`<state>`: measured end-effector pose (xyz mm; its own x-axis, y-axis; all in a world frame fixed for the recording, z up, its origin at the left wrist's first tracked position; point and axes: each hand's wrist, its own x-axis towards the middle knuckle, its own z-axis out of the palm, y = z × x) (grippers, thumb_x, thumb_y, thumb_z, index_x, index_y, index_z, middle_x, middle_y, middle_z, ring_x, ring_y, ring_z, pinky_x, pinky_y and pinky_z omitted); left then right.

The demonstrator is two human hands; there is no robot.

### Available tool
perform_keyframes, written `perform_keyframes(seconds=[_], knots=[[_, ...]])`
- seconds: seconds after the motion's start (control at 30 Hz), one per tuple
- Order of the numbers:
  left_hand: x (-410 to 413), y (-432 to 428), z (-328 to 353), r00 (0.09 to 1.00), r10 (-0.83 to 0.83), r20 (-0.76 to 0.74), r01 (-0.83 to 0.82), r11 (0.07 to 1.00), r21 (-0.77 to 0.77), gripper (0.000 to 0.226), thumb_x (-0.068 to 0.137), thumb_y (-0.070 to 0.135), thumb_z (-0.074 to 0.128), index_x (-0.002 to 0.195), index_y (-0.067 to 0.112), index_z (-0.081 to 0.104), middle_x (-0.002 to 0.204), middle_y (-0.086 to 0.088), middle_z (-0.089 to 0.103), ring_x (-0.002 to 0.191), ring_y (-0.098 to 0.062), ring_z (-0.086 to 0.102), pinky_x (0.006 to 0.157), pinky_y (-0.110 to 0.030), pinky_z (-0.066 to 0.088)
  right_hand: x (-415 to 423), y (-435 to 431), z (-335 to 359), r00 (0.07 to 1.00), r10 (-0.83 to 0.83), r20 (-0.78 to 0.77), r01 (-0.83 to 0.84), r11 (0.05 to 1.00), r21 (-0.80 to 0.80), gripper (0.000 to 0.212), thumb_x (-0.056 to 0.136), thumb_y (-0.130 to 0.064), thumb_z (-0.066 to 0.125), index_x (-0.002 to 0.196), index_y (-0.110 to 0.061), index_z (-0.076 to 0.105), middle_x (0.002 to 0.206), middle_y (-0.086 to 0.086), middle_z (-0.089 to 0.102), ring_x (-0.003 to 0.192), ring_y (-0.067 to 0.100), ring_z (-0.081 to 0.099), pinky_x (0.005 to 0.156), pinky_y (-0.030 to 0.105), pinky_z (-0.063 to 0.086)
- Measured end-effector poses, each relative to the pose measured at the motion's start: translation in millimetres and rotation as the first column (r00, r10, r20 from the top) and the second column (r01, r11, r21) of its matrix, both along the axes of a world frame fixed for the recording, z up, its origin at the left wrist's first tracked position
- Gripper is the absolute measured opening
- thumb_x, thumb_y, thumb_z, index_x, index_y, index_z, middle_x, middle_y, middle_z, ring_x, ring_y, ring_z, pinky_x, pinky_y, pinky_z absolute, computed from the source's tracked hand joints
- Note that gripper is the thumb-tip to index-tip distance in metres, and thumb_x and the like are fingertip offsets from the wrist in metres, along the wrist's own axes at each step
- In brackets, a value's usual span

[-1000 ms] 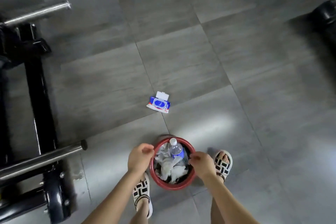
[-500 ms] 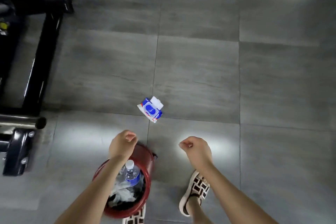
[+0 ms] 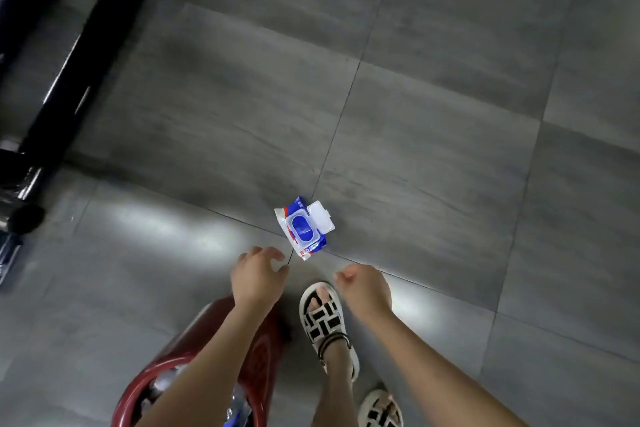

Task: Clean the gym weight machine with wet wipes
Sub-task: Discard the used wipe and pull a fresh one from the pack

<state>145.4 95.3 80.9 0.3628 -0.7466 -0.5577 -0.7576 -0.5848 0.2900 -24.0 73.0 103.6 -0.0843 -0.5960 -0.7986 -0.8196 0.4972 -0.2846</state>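
Neither of your hands has a wipe in it. Your left hand (image 3: 258, 276) hangs with its fingers loosely spread and empty, just short of the blue-and-white plastic pack of wet wipes (image 3: 304, 229). Your right hand (image 3: 365, 289) is loosely curled above your black-and-white strapped sandal (image 3: 323, 317) and also appears to hold nothing.

The pack lies on the grey tiled floor (image 3: 433, 114), across a grout line, with its white flip lid standing open. It is ready for you to draw from, and it sits well apart from the black steel frame of the weight machine (image 3: 86, 55) at the upper left.

By your left forearm stands the round red plastic bin (image 3: 266, 347). It holds a clear bottle with a blue label (image 3: 239, 407) and some pale clutter. That may be spent wipes, though blur and your arm hide too much to be sure. If so, some wiping is behind you.

How clean the frame is cannot be read from here. As I judge it, you are between passes: take a fresh wipe, then go to the machine.
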Motion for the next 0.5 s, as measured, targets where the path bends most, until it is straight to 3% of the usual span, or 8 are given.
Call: perform_keyframes(seconds=[0.07,0.1,0.17,0.3,0.4,0.5], knots=[[-2,-13,-30,0.999,-0.035,0.016,0.034,0.999,0.01,0.023,0.084,0.032,0.062,0.105,0.024,0.067,0.116,0.0,0.06,0.107,-0.021,0.051,0.084,-0.027,0.038,6,-13,-25,1.0,0.012,0.024,-0.012,1.0,0.004,0.034,0.09,-0.028,0.052,0.058,-0.017,0.052,0.057,-0.002,0.051,0.068,0.019,0.042,0.049,0.027,0.027],[-3,-17,-45,0.999,-0.032,0.01,0.032,0.999,0.002,0.023,0.083,0.032,0.063,0.104,0.024,0.067,0.116,0.0,0.06,0.107,-0.022,0.051,0.085,-0.028,0.037,8,-20,-39,0.999,0.004,0.05,-0.004,1.0,-0.004,0.025,0.091,-0.029,0.053,0.071,-0.017,0.065,0.069,-0.002,0.063,0.07,0.017,0.048,0.054,0.026,0.03],[-6,-26,-77,1.0,-0.021,-0.011,0.021,1.0,-0.011,0.023,0.082,0.033,0.065,0.103,0.022,0.068,0.116,0.0,0.061,0.108,-0.022,0.05,0.085,-0.028,0.037,13,-29,-70,0.993,-0.053,0.105,0.055,0.998,-0.015,0.019,0.09,-0.029,0.058,0.094,-0.016,0.072,0.091,0.0,0.072,0.08,0.017,0.06,0.063,0.023,0.036],[-10,-41,-142,0.999,0.004,-0.036,-0.005,1.0,-0.028,0.029,0.08,0.033,0.069,0.107,0.024,0.066,0.119,0.001,0.059,0.109,-0.02,0.049,0.087,-0.027,0.036,20,-47,-133,0.966,-0.163,0.2,0.158,0.987,0.036,0.017,0.087,-0.025,0.063,0.096,-0.013,0.072,0.095,0.003,0.072,0.088,0.018,0.064,0.078,0.029,0.047],[-9,-48,-186,1.0,-0.001,-0.017,0.001,0.999,-0.045,0.041,0.074,0.03,0.074,0.113,0.021,0.064,0.12,-0.002,0.058,0.111,-0.024,0.048,0.091,-0.029,0.036,27,-58,-182,0.959,-0.169,0.227,0.157,0.985,0.071,0.017,0.086,-0.021,0.063,0.096,-0.011,0.073,0.095,0.004,0.072,0.082,0.015,0.062,0.074,0.026,0.047],[-6,-49,-219,0.998,-0.043,-0.037,0.041,0.998,-0.051,0.046,0.063,0.022,0.081,0.106,0.016,0.066,0.116,-0.01,0.059,0.107,-0.032,0.05,0.087,-0.035,0.042,32,-62,-217,0.964,-0.133,0.229,0.118,0.99,0.078,0.017,0.086,-0.018,0.063,0.096,-0.009,0.073,0.095,0.005,0.072,0.078,0.014,0.061,0.071,0.023,0.044]])
